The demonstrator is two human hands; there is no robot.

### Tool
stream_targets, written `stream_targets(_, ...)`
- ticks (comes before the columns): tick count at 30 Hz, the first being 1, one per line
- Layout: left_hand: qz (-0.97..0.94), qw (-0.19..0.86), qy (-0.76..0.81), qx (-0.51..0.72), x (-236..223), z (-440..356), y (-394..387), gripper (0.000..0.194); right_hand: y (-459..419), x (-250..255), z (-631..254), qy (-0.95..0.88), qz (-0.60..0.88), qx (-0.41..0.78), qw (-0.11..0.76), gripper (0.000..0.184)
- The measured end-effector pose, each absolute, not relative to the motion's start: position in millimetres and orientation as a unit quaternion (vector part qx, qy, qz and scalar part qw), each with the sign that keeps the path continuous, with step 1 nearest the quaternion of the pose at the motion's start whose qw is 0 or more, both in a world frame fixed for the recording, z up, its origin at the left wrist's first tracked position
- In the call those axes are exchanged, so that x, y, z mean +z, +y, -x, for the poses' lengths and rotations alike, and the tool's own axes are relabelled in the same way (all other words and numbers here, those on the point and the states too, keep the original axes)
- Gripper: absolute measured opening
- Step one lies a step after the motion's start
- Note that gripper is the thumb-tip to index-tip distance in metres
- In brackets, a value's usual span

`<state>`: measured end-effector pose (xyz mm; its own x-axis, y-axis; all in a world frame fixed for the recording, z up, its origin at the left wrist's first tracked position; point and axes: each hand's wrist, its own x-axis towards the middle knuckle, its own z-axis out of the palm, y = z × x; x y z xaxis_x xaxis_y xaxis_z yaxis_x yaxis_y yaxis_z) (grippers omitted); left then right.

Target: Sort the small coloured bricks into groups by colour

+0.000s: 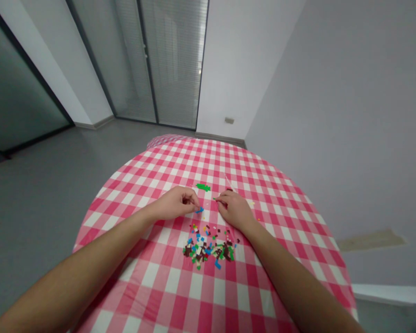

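My left hand [180,202] is closed in a pinch, its fingertips on a small blue building brick piece [200,210] just above the tablecloth. Opposite it, my right hand [234,207] pinches a tiny green brick [214,199] between thumb and fingers. Between and beyond the two hands lies a flat green strip of joined bricks [203,187]. Nearer to me is a loose pile of small bricks [208,249] in blue, green, brown, white and a few other colours. A dark brown piece [229,190] shows partly behind my right hand.
A red-and-white checked tablecloth [166,286] covers the round-edged table. Small yellowish pieces [252,204] lie right of my right hand. Past the table are a grey floor [55,185], glass partitions [173,60] and a pale wall [350,115] on the right.
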<state>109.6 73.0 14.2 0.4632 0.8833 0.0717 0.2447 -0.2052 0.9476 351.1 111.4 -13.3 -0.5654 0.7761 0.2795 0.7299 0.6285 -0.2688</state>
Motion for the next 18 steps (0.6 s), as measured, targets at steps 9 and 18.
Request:
stream_targets(9,-0.695,0.493,0.414,0.32,17.8,-110.3,71.3,0.005,108.9,-14.1,-341.6,-0.891,0.417,0.042,0.173,0.025)
stream_targets(18,-0.695,0.483,0.427,0.319,17.8,-108.2,72.9,0.006,108.8,-16.4,-341.0,-0.906,0.389,0.038,0.162,0.026)
